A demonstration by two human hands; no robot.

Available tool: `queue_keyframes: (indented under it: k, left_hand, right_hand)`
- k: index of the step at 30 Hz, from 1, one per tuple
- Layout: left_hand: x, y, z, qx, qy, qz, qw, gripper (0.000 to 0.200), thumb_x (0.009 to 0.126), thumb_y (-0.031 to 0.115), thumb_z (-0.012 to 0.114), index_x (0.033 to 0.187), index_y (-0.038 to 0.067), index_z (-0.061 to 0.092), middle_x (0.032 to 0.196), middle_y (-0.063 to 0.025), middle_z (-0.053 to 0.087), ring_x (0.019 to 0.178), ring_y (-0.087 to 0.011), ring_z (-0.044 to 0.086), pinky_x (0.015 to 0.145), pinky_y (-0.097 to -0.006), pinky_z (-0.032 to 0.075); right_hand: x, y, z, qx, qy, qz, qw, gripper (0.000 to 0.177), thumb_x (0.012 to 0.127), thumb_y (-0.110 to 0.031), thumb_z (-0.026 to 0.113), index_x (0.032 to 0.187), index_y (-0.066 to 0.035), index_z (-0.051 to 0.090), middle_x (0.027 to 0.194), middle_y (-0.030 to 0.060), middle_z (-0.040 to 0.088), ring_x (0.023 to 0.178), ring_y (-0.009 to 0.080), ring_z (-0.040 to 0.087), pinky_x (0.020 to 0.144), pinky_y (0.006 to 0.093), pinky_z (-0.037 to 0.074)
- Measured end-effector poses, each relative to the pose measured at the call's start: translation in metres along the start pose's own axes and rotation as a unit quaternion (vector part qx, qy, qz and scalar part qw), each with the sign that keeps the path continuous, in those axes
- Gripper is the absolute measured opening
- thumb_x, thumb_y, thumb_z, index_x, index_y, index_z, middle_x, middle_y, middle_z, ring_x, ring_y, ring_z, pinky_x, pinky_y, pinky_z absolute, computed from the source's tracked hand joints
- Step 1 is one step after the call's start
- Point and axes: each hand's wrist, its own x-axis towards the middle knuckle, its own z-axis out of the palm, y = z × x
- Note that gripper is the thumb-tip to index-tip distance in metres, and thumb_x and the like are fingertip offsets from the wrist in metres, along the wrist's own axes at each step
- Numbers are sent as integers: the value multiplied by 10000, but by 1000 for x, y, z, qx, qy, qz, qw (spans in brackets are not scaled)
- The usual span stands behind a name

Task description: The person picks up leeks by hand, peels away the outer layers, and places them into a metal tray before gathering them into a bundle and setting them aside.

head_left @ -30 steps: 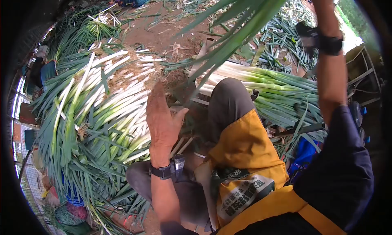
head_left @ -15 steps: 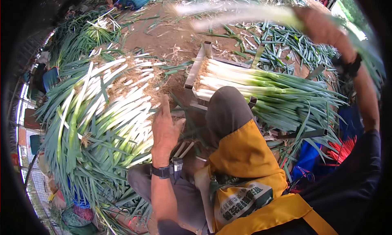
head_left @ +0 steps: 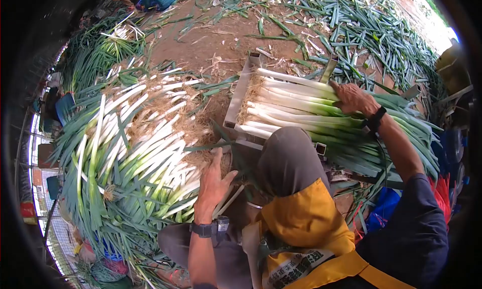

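Note:
My right hand (head_left: 354, 99) is over the upper stalks of a row of long green onions (head_left: 291, 96), its fingers curled round one where white turns to green. The row lies in a metal frame (head_left: 238, 96), roots against the frame's left plate and leaves trailing right. My left hand (head_left: 213, 186) is held beside the root ends of a big loose pile of green onions (head_left: 135, 153), index finger stretched out and thumb apart. Nothing shows in its grasp. A wristband with a small device (head_left: 221, 226) sits at my left wrist.
My bent knee (head_left: 288, 161) is close against the near side of the frame. Trimmed leaves (head_left: 361, 25) litter the ground at the far right. Another heap of green onions (head_left: 95, 53) lies far left. Blue and red plastic material (head_left: 384, 208) is beside my right arm.
My right hand has come down from the upper right, bringing its stalks onto the row in the frame. My left hand has shifted slightly right and down.

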Motion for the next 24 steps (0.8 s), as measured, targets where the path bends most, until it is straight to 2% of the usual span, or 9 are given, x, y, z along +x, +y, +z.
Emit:
queue_keyframes:
  k: [2, 3, 6, 10, 11, 13, 17, 20, 24]
  left_hand:
    - [11, 5, 8, -10, -15, -21, 1000, 777, 867, 206, 744, 1512, -13, 372, 1421, -316, 514, 1309, -467, 495, 1107, -476, 390]
    - [18, 9, 12, -13, -18, -18, 1000, 766, 867, 209, 745, 1508, -6, 385, 1422, -305, 519, 1308, -459, 498, 1107, -477, 389]
    - [41, 27, 23, 3, -31, -5, 999, 671, 872, 217, 740, 1445, -2, 469, 1394, -273, 553, 1284, -436, 523, 1093, -480, 403]
    - [81, 48, 43, 29, -27, 78, 996, 576, 882, 202, 742, 1382, 7, 532, 1313, -248, 613, 1241, -414, 563, 1065, -464, 436]
    - [94, 45, 51, 13, -22, 112, 993, 570, 885, 204, 738, 1383, 15, 534, 1311, -242, 617, 1240, -413, 564, 1066, -462, 436]
    - [114, 47, 62, 1, 2, 170, 985, 516, 917, 203, 704, 1376, 20, 554, 1321, -230, 621, 1243, -409, 568, 1070, -456, 435]
    - [158, 58, 74, -20, -78, 119, 990, 461, 955, 234, 661, 1348, 5, 586, 1338, -235, 616, 1248, -395, 577, 1078, -442, 438]
    - [188, 60, 82, 22, -98, 132, 986, 445, 968, 252, 643, 1333, 1, 601, 1337, -240, 618, 1246, -387, 583, 1085, -434, 442]
    - [225, 63, 89, 60, -97, 177, 978, 439, 960, 219, 650, 1333, -6, 601, 1318, -245, 626, 1248, -395, 580, 1096, -430, 446]
  right_hand:
    - [17, 10, 23, 15, 22, 3, 1000, 627, 813, -317, 761, 1222, 47, 456, 732, 208, 639, 744, 416, 655, 630, 492, 490]
    - [22, -3, 20, -7, -65, 59, 996, 651, 843, -447, 737, 1188, 34, 466, 802, 221, 657, 798, 415, 661, 676, 491, 502]
    - [23, -6, 40, 36, -11, 65, 997, 685, 844, -526, 715, 1171, 27, 478, 868, 236, 668, 831, 419, 663, 736, 496, 513]
    - [17, -6, 36, 34, 92, 18, 995, 763, 858, -563, 692, 1358, -28, 477, 932, 254, 676, 916, 426, 662, 807, 503, 508]
    - [16, -7, 34, 29, 76, 17, 997, 675, 918, -511, 641, 1400, -66, 483, 975, 250, 683, 967, 421, 657, 825, 510, 502]
    - [13, 2, 34, 88, 50, 56, 993, 544, 954, -448, 607, 1339, -69, 543, 974, 239, 689, 955, 411, 663, 822, 513, 503]
    - [14, 28, 34, 136, -4, 63, 989, 346, 986, -331, 566, 1227, -96, 642, 947, 206, 703, 918, 396, 675, 806, 530, 500]
    - [11, 12, 10, 94, 38, 69, 992, 300, 955, -258, 594, 1211, -125, 680, 832, 188, 676, 864, 374, 669, 744, 503, 492]
    - [7, 15, 27, 52, 94, 65, 992, 317, 947, -237, 602, 1246, -160, 672, 817, 166, 659, 809, 365, 658, 718, 498, 479]
